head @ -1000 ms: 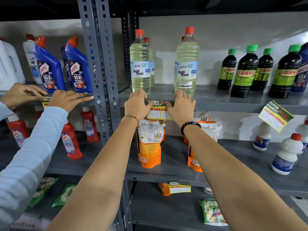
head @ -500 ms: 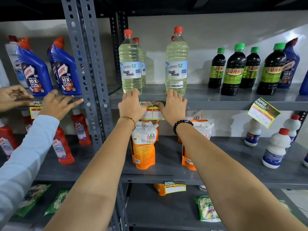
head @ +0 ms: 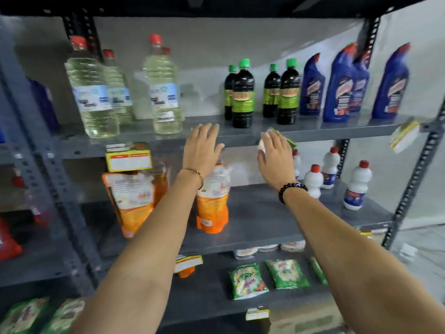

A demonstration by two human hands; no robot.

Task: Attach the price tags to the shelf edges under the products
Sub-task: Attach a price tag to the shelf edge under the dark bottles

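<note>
Price tag: a thin card tag is hanging at the shelf edge under the dark bottles, centre right of the frame, mostly hidden by the right hand.
Right grip: fingers are lying flat over the tag; whether they are pinching it, I cannot tell.
Left grip: the left hand is hovering spread and empty at frame centre.
Handling: probably light, bendy and easily creased; holding its side edges and pressing its top strip to the shelf edge looks best.
Blur: the tag's print is unreadable.
</note>
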